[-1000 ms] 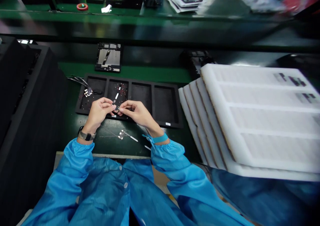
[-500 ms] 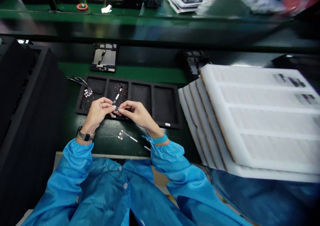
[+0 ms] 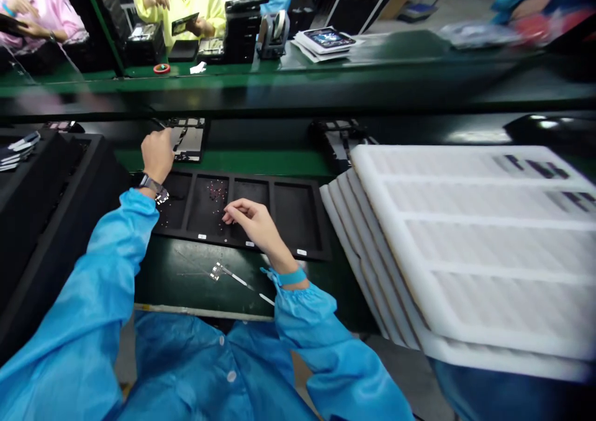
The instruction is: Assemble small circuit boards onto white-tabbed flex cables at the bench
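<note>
My left hand [image 3: 157, 154] is closed at the far side of the bench, beside an opened flat device [image 3: 190, 138]. A thin dark piece shows above its knuckles; what the fingers hold is hidden. Over the black compartment tray [image 3: 193, 222] hovers my right hand [image 3: 251, 222], thumb and fingertips pinched together; anything between them is too small to make out. Tiny reddish screws [image 3: 216, 190] lie in the tray's second compartment. Small boards [image 3: 162, 196] sit in the first, partly behind my left wrist. A small circuit board [image 3: 216, 271] with a pale strip lies on the green bench.
White foam trays [image 3: 465, 222] are stacked at right. Black foam boxes [image 3: 60, 203] stand at left. Another opened device [image 3: 338, 141] rests behind the tray. On the raised shelf are a red tape roll [image 3: 162, 69] and a tape dispenser [image 3: 274, 35]. Co-workers sit beyond.
My hands were together over the tray, holding a small board with a strip. The left hand has moved up and away to the flat device; the right stays over the tray. The view has tilted up.
</note>
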The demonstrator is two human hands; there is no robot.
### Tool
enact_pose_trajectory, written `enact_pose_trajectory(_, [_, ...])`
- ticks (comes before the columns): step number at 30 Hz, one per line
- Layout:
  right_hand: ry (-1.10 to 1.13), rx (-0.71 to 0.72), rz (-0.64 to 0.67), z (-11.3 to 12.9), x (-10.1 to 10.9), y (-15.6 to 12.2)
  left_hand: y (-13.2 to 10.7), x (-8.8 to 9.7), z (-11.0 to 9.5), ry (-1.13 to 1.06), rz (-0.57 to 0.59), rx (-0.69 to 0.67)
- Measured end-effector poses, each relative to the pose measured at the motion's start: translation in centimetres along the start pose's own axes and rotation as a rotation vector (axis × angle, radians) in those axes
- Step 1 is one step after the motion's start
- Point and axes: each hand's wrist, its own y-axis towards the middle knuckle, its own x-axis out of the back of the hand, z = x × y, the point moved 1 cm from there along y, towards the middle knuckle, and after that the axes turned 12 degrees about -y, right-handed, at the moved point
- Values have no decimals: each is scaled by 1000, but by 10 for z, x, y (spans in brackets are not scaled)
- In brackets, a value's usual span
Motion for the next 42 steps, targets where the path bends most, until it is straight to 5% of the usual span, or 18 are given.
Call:
enact_pose_trajectory(3, [-8,-1,-4,-5,1,4,24,-27,3,122,274,-35])
enact_pose_trajectory(6, [-27,14,-10,-7,4,5,26,-42,5,134,396,-67])
enact_pose_trajectory(11, [-71,47,7,-4,7,3,25,-51,15,115,445,-122])
enact_pose_trajectory(15, [-116,70,27,-1,9,2,15,-37,10,-95,297,-198])
enact_pose_trajectory(19, [-150,74,-32,0,24,3,-63,15,-24,-482,148,-281])
enact_pose_trajectory(22, [-149,68,-90,2,36,2,-162,41,-51,-654,366,-454])
enact_pose_trajectory(26, [-191,71,-14,9,35,-1,-259,15,-60,-489,514,-509])
enact_pose_trajectory(31, [-245,64,118,23,28,-9,-281,-33,-48,-511,487,-438])
enact_pose_trajectory(37, [-438,110,136,24,41,-8,-285,-35,-37,-798,464,-237])
enact_pose_trajectory(42, [-922,264,151,10,28,12,-291,-37,-35,-917,458,-110])
